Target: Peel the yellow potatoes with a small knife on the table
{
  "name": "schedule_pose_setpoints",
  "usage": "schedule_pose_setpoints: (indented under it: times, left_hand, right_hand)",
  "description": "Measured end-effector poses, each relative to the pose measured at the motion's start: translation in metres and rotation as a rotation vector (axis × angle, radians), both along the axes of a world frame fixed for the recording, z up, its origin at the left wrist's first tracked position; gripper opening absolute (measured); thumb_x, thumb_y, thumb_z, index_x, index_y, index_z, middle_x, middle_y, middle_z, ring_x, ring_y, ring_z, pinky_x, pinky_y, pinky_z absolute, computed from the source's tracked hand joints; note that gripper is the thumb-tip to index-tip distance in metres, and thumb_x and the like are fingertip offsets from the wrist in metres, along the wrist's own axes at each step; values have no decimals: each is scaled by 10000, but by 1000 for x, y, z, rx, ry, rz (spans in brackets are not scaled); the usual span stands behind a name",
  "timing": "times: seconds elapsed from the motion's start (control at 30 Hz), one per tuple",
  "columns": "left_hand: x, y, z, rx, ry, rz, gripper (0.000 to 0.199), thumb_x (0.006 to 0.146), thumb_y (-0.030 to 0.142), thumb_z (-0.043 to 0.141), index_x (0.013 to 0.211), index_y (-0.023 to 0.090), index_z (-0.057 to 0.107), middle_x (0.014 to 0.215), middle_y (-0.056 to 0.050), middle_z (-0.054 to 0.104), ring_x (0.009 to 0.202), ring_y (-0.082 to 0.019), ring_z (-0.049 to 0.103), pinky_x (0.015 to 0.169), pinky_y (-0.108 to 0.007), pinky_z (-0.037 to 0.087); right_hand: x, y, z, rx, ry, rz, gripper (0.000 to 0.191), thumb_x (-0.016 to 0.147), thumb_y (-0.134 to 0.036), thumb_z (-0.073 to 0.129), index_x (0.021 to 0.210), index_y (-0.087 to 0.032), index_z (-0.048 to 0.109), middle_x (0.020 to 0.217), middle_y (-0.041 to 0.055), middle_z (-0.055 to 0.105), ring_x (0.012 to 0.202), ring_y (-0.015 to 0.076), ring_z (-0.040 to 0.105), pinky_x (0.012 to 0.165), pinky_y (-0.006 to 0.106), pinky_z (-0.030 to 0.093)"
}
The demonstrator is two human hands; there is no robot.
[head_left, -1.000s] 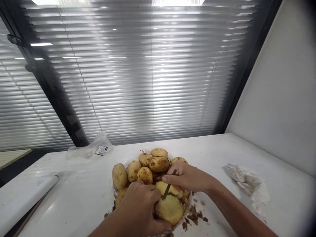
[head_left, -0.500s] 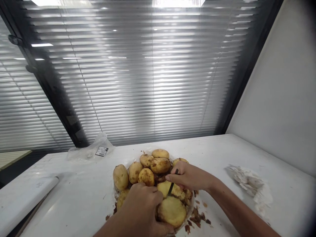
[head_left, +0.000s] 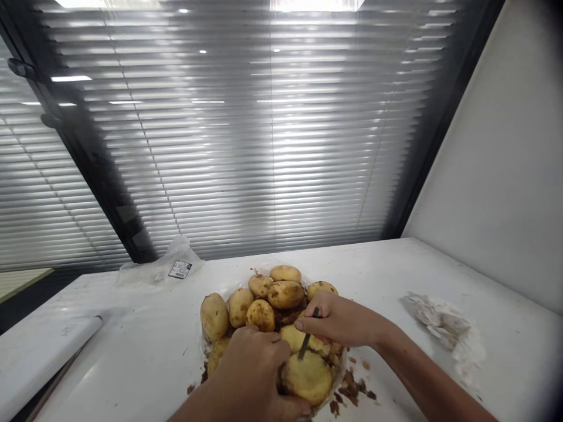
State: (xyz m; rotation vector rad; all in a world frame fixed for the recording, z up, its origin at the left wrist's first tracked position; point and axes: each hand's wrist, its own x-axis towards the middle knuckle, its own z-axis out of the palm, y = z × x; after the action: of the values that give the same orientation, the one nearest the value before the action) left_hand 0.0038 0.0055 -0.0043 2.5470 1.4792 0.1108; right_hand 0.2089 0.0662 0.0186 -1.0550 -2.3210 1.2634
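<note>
A rounded potato (head_left: 308, 380), pale and bared on top, is held by the left hand (head_left: 261, 366) before heaped, brown-flecked potatoes (head_left: 286, 295). A thin dark blade (head_left: 306, 342) is pinched in the right hand (head_left: 336, 319); its tip has been shifted from the potato's far edge onto the bared face.

Bright slatted blinds (head_left: 272, 146) — white glare up top, sheen on the table (head_left: 145, 351), dark soft-edged right corners

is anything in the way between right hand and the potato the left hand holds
Nothing visible blocks it: the dark tool in the right hand reaches the held potato, crossing in front of another potato.
</note>
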Motion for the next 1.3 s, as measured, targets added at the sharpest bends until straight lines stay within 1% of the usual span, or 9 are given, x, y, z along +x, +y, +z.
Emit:
schedule_pose_setpoints:
  times: [0.2, 0.27, 0.4, 0.5, 0.67, 0.87, 1.07, 1.23, 1.3]
  left_hand:
    - [-2, 4, 3, -14, -31, -25, 465, 614, 673, 682, 705, 220, 629, 760, 4, 690, 678, -206, 603, 572, -321, 244]
    - [-2, 4, 3, -1, -51, -33, 464, 614, 672, 684, 694, 218, 630, 745, 0, 688, 662, -197, 592, 563, -317, 238]
    - [-3, 5, 3, 24, -113, -53, 425, 597, 622, 718, 660, 213, 621, 705, 3, 673, 632, -175, 569, 543, -303, 232]
    - [-2, 4, 5, 48, -135, -62, 420, 596, 609, 721, 648, 208, 609, 689, 5, 662, 622, -167, 558, 541, -295, 239]
    - [-2, 2, 10, 56, -128, -63, 408, 630, 603, 684, 639, 205, 598, 697, -4, 665, 634, -173, 565, 550, -295, 247]
    - [-3, 3, 10, 57, -104, -49, 418, 602, 610, 695, 638, 206, 595, 703, -9, 670, 652, -184, 573, 552, -298, 244]
    - [-2, 5, 9, 69, -90, -38, 412, 601, 610, 694, 666, 208, 626, 716, -12, 672, 663, -190, 580, 555, -302, 248]
    - [-2, 3, 10, 74, -79, -44, 417, 606, 613, 688, 679, 206, 633, 728, -20, 674, 683, -205, 593, 566, -309, 262]
    - [-2, 3, 10, 73, -79, -47, 411, 621, 607, 676, 675, 203, 633, 729, -25, 673, 686, -207, 595, 564, -309, 263]
  right_hand:
    - [0, -7, 10, 56, 66, -80, 469, 886, -341, 468, 443, -199, 408, 402, -57, 324, 390, 77, 278, 397, 244, 194]
    - [0, -16, 9, 109, 97, -172, 467, 881, -358, 473, 452, -202, 372, 429, -62, 282, 422, 81, 250, 417, 247, 190]
    - [0, -43, -14, 215, 201, -513, 471, 862, -440, 492, 502, -210, 295, 517, -55, 247, 507, 98, 237, 462, 255, 184]
    - [-5, -62, -40, 165, 337, -649, 483, 846, -508, 510, 507, -206, 344, 519, -47, 287, 512, 103, 275, 464, 246, 227]
    - [-20, -70, -58, 56, 435, -691, 510, 831, -598, 491, 537, -182, 476, 507, -20, 408, 502, 118, 352, 461, 233, 292]
    - [-27, -70, -57, 203, 355, -796, 519, 827, -590, 449, 487, -197, 430, 484, -4, 430, 500, 133, 388, 475, 243, 307]
    - [-29, -73, -69, 336, 271, -904, 556, 851, -603, 448, 499, -180, 525, 514, 47, 559, 544, 177, 498, 514, 262, 365]
    - [-27, -75, -73, 304, 314, -843, 605, 886, -635, 384, 527, -175, 544, 515, 41, 562, 511, 166, 481, 498, 261, 357]
    - [-26, -76, -73, 350, 270, -892, 610, 889, -637, 375, 552, -167, 569, 531, 51, 577, 522, 174, 487, 513, 270, 353]
